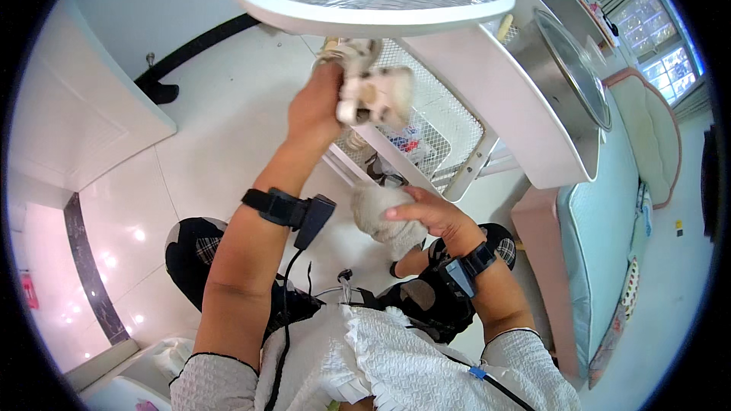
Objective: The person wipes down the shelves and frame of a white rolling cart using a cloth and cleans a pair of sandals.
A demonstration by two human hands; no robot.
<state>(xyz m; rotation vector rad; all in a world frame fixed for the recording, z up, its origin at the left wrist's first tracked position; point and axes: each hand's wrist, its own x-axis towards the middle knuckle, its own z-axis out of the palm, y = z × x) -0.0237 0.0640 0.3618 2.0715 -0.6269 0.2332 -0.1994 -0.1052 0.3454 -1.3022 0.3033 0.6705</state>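
Observation:
My left hand (pixel 317 103) is raised just below the top of a white trolley (pixel 365 18). It grips a white and brown object with dark spots (pixel 381 97), too blurred to name for certain. Lower and to the right, my right hand (pixel 431 214) holds a bunched greyish-white cloth (pixel 380 214), thumb on its near face. Behind both hands are the trolley's wire mesh shelves (pixel 457 120). On a lower shelf lies a plastic packet with blue and red print (pixel 406 142), partly hidden by a white rail.
A steel pot with a glass lid (pixel 551 77) sits in the trolley's side bin (pixel 514 108). To the right stands a bed with a pale blue mattress (pixel 599 228). A white door (pixel 97 97) and a floor doorstop (pixel 150 59) are at left. My knees flank the tiled floor (pixel 228 125).

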